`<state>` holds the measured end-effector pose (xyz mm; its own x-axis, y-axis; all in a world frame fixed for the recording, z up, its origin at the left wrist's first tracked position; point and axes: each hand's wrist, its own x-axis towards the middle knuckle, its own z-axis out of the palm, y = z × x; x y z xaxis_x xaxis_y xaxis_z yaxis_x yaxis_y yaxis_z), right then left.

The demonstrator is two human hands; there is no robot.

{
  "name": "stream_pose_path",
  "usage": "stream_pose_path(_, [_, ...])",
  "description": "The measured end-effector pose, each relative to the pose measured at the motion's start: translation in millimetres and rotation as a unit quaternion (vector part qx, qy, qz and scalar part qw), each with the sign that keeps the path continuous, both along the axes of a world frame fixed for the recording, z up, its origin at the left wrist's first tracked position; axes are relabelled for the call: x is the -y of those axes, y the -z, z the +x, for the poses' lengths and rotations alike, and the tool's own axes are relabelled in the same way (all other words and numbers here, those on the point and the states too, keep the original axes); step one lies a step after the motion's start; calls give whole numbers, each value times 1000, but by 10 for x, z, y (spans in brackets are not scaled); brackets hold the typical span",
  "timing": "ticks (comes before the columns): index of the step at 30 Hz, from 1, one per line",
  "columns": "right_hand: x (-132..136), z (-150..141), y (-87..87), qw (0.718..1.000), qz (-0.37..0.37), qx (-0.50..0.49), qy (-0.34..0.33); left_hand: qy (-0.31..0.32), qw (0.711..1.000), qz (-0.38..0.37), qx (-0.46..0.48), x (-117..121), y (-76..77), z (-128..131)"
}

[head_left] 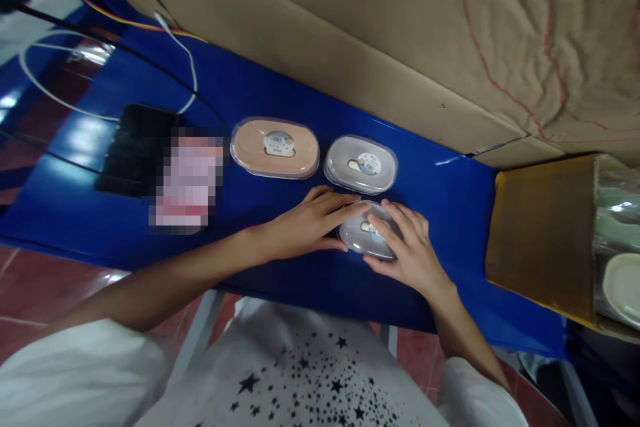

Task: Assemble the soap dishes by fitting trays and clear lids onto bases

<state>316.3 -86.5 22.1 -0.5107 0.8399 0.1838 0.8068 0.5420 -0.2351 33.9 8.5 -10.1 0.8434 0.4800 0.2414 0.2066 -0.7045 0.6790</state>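
A small grey oval food container [357,237] with a clear cover and a round sticker sits between my hands near the front of the blue table. My left hand [315,220] grips its left side, thumb low and fingers along the upper edge. From the right, my right hand [407,240] curls round the same container, with fingers over the top and thumb at the front edge. Just behind it lies a larger grey oval container [340,163] with a sticker. To the left of that is the largest one, a peach oval container [250,143], also under a clear cover.
A black flat device [133,153] and a pixelated pink item [187,177] lie on the left of the blue table [280,207], near white and black cables. At right stands an open cardboard box [540,227] with wrapped pale containers. Brown cardboard [350,33] lines the back.
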Motion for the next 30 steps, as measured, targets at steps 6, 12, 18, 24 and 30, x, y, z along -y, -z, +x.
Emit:
stream_pose_path(6, [-5, -22, -62, 1000, -1, 10, -5, -6, 1000, -4, 22, -12, 15, -8])
stream_pose_path(12, [4, -49, -75, 1000, 3, 15, -6, -3, 999, -4, 35, -15, 36, -3])
stream_pose_path(18, [23, -45, -12, 1000, -5, 21, 4, -8, 1000, -15, 27, -18, 7, -11])
stream_pose_path(24, [34, -28, 7, 999, 0, 43, -4, -5, 1000, -27, 9, -14, -4, -38])
stream_pose_path(30, [-7, 2, -8, 1000, -7, 16, -9, -1, 1000, 6, -19, 1, -7, -17])
